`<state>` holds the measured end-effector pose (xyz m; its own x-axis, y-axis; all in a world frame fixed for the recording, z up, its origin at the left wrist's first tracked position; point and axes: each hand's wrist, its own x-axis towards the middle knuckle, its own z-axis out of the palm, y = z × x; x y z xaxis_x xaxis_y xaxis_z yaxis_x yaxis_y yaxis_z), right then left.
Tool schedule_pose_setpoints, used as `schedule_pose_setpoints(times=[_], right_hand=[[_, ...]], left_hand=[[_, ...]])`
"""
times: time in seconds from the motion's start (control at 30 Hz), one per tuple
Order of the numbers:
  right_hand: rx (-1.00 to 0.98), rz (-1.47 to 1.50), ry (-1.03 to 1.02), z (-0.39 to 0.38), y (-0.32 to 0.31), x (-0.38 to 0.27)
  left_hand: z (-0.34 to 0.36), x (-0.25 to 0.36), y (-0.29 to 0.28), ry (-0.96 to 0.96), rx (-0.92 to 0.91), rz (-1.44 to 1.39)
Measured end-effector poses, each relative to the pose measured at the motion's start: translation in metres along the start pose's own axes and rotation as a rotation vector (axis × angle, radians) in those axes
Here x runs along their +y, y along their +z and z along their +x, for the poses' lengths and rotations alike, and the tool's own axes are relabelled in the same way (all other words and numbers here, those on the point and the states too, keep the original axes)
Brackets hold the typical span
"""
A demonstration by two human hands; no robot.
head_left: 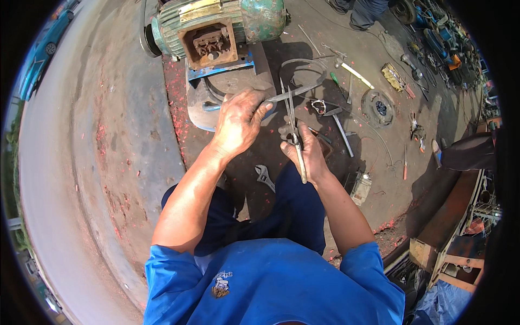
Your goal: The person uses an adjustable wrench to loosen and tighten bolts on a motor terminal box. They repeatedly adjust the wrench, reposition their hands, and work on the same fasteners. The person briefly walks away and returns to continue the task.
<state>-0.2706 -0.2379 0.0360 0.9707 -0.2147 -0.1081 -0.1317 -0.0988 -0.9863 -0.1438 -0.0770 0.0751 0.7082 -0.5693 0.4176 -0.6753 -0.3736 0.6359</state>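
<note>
My left hand [238,120] is closed around a dark grey cable [311,86], its end part held out to the right. My right hand [309,150] grips a worn pair of scissors [293,122], whose long blades point away from me. The blades stand slightly apart at the cable, just right of my left fingers; whether they touch it I cannot tell. Beyond my hands stands a green electric motor [216,24] with its rusty terminal box [210,43] uncovered. A blue metal bracket [223,67] lies below the box.
An adjustable wrench [265,177] lies between my feet. On the ground to the right are a hammer [340,130], a green-handled screwdriver [336,80], a round metal cover [377,107] and a small metal box [361,188]. Another person's legs [368,12] show at the top.
</note>
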Motion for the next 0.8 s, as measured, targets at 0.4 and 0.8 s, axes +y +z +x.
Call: schedule_pose_setpoints(times=[0.4, 0.8], right_hand=[[-0.042, -0.344, -0.076, 0.018, -0.023, -0.039], [0.076, -0.008, -0.013, -0.027, -0.008, 0.011]], left_hand=[[-0.002, 0.006, 0.015, 0.012, -0.003, -0.005], [0.013, -0.02, -0.029, -0.271, 0.405, -0.447]])
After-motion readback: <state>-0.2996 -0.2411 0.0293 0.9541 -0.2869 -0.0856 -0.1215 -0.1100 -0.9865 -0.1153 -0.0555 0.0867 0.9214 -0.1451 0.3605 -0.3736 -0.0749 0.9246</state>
